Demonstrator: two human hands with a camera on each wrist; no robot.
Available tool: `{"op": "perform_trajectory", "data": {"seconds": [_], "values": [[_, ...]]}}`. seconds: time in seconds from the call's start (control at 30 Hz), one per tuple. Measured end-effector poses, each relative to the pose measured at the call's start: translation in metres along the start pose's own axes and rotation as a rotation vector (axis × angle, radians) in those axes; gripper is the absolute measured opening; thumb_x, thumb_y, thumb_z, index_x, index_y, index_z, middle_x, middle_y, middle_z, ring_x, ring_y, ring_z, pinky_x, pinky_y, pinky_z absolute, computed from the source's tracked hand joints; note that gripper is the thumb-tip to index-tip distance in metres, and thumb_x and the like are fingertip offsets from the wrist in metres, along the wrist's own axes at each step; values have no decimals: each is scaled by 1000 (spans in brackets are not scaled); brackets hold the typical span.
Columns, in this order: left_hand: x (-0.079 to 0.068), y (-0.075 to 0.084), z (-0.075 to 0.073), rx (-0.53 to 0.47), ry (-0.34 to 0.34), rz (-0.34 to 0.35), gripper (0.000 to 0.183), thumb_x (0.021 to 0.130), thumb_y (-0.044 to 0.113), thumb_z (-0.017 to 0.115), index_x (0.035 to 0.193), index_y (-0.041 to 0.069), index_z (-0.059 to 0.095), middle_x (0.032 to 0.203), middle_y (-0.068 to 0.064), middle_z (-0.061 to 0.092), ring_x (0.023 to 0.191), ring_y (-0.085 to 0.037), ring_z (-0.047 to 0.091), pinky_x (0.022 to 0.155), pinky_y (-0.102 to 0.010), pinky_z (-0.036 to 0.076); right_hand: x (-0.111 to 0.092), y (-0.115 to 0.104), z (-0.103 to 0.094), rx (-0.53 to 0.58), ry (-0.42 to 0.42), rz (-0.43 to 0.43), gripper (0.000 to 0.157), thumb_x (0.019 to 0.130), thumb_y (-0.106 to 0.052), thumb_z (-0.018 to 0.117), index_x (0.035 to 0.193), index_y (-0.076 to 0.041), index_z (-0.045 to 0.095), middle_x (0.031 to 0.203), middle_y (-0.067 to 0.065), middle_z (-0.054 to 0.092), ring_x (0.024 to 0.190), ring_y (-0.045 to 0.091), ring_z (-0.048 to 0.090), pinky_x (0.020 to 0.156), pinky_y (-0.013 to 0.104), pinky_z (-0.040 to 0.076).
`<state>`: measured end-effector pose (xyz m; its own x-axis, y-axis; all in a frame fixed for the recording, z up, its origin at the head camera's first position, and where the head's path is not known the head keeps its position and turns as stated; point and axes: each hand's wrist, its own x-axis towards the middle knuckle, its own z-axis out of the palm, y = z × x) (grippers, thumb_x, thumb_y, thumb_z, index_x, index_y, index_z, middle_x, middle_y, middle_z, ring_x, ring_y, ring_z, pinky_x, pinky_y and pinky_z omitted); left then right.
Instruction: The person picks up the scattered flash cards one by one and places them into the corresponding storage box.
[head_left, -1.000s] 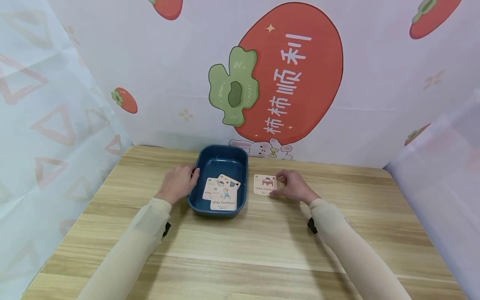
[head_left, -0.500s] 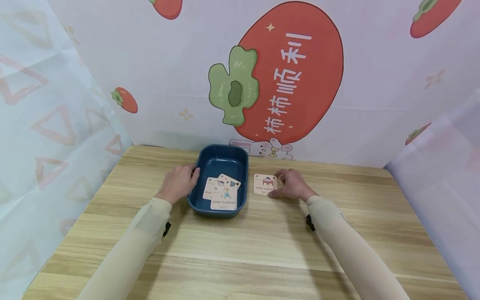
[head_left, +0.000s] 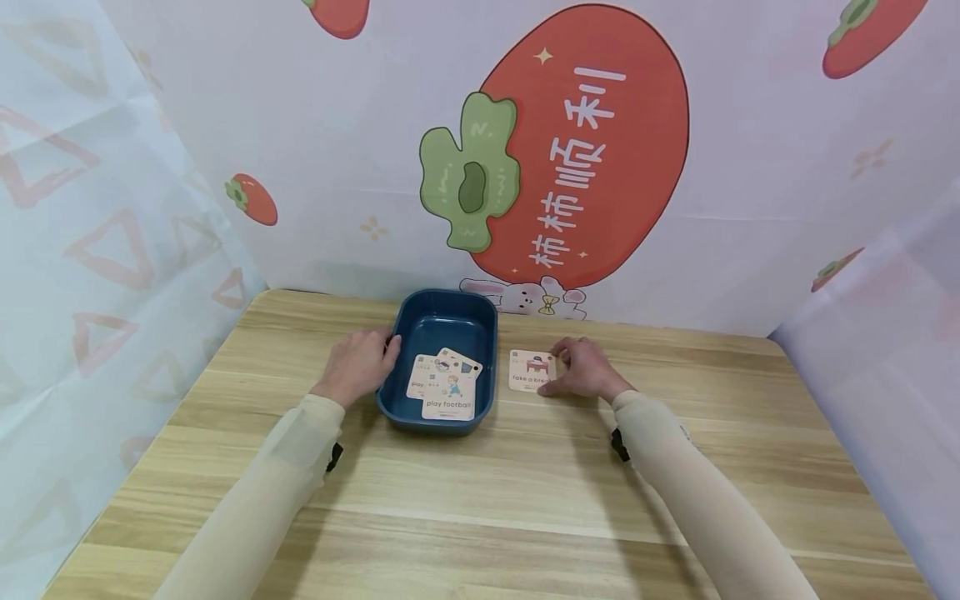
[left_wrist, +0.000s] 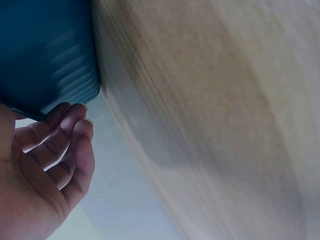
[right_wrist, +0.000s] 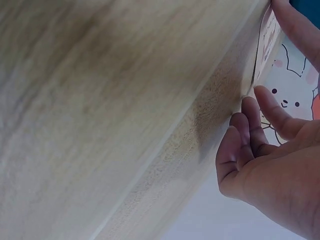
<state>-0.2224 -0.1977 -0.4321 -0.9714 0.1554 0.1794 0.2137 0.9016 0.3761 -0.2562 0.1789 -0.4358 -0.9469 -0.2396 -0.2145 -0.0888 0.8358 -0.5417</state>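
Observation:
At the left side of a dark blue plastic bin (head_left: 429,332), my left hand (head_left: 358,365) grips the rim, thumb over the edge. In the left wrist view, its curled fingers (left_wrist: 82,150) lie against the outside of the bin's wall (left_wrist: 30,55). A square picture card (head_left: 528,367) reading "take a break" lies on the table right of the bin. My right hand (head_left: 588,369) holds that card at its right side, thumb at the near edge and a finger at the far corner. The right wrist view shows the card (right_wrist: 266,45) edge-on between thumb and index finger.
Several overlapping cards lie in the bin, the top one a "play football" card (head_left: 448,397). The wood-grain table (head_left: 480,517) ends at a back wall cloth (head_left: 337,217) printed with persimmons and a rabbit. Cloth walls also stand at both sides.
My right hand has shifted very slightly left along the card. The left hand and the bin have stayed in place.

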Motion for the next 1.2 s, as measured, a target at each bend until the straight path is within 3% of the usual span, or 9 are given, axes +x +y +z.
{"op": "perform_trajectory", "data": {"seconds": [0.17,0.43,1.0,1.2], "values": [[0,1,-1,0,-7,-6,32,107,27,48,89,6,63,68,-4,54,59,-21,53,53,-34,42,0,0,0,34,19,5,73,72,-28,94,126,0,53,112,16,56,103,31,48,90,44,45],[0,0,-1,4,-13,-8,32,107,27,48,95,4,66,71,-5,57,62,-22,55,55,-35,44,-4,0,-1,155,37,9,56,79,-14,89,116,-1,49,96,13,60,84,25,54,74,35,48],[0,1,-1,6,-6,-8,32,107,27,48,98,3,66,74,-5,59,63,-23,56,55,-35,45,-14,-3,-5,245,56,4,49,84,-7,83,120,2,50,96,13,59,83,24,54,67,30,47],[0,1,0,4,-7,-9,32,107,28,48,100,2,67,74,-5,59,63,-23,56,55,-35,45,-16,1,-6,259,66,-10,39,89,-6,78,118,3,54,96,14,60,81,23,54,64,29,47]]}}
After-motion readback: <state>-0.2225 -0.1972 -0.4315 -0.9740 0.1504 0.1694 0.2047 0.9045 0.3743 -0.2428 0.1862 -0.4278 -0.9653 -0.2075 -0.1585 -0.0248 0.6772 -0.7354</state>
